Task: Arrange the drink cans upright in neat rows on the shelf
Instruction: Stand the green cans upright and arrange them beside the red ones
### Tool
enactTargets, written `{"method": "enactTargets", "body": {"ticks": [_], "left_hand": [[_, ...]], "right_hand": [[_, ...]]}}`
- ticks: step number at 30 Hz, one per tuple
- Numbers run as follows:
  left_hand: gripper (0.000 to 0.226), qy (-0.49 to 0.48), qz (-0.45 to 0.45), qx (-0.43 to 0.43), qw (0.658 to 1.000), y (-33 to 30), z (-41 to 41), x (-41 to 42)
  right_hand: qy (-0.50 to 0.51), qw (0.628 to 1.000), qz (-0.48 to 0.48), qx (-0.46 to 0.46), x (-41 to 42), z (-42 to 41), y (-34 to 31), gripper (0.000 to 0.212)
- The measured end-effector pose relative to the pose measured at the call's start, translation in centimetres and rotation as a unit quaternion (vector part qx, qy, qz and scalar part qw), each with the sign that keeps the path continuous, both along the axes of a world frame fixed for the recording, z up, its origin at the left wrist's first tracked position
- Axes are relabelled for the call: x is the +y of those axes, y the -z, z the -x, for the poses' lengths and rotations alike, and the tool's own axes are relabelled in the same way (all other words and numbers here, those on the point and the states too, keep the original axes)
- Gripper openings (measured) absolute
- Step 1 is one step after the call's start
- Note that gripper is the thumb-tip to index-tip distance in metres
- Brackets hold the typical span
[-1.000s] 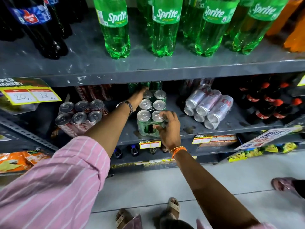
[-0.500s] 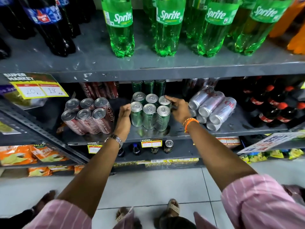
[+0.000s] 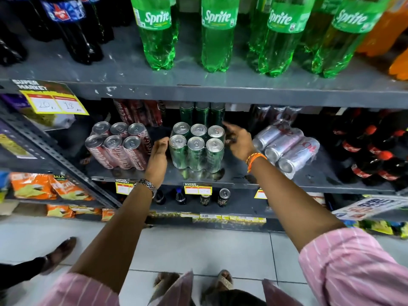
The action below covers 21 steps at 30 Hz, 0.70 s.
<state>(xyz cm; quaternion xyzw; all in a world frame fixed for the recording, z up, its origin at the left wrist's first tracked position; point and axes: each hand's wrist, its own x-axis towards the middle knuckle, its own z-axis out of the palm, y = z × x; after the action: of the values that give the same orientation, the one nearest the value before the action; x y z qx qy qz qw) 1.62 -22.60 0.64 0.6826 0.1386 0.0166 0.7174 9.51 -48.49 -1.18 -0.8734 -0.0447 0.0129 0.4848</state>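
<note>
A shrink-wrapped pack of green cans (image 3: 196,149) stands upright in two rows on the grey middle shelf (image 3: 238,175). My left hand (image 3: 157,157) is flat and open at the pack's left side, a hair from it or just touching. On the pack's right, my right hand (image 3: 239,142) hovers with fingers spread, holding nothing. More green cans (image 3: 202,113) stand behind. Left of the pack sits an upright pack of red cola cans (image 3: 120,146). A pack of silver cans (image 3: 287,149) lies on its side to the right.
Green Sprite bottles (image 3: 217,36) and dark cola bottles (image 3: 72,34) fill the shelf above. Small red-capped cola bottles (image 3: 375,149) stand at the far right. Snack bags (image 3: 44,186) lie low left. Another person's shoe (image 3: 59,255) is on the tiled floor at left.
The green pack went from end-on to broadside, facing front. My hands moved from its back and front to its left and right sides; both are now loosening off it.
</note>
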Motion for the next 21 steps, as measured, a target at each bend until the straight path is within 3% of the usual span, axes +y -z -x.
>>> {"method": "enactTargets", "body": {"ticks": [5,10,14,16,19,21], "left_hand": [[0.035,-0.060,-0.073,-0.089,0.992,-2.9,1.1,-0.4],[0.029,-0.009,-0.094,-0.145,0.985,-6.8,-1.2,-4.8],[0.025,0.119,-0.064,-0.140,0.981,-8.3,-3.1,-10.7],[0.020,0.197,-0.098,-0.128,0.967,-7.8,-4.3,-13.6],[0.023,0.252,-0.175,-0.071,0.949,-7.0,-5.5,-17.8],[0.032,0.275,-0.188,-0.034,0.942,-6.8,-6.0,-20.8]], "right_hand": [[0.092,0.983,-0.157,-0.002,-1.6,3.4,-2.3,0.075],[0.224,0.939,-0.246,-0.087,-5.4,6.9,-3.6,0.060],[0.366,0.896,-0.221,-0.118,-9.8,8.2,-3.6,0.045],[0.440,0.867,-0.200,-0.124,-11.5,8.7,-3.6,0.035],[0.515,0.838,-0.166,-0.067,-14.0,9.1,-2.4,0.022],[0.522,0.840,-0.148,-0.008,-16.1,8.6,-1.5,0.026]]}}
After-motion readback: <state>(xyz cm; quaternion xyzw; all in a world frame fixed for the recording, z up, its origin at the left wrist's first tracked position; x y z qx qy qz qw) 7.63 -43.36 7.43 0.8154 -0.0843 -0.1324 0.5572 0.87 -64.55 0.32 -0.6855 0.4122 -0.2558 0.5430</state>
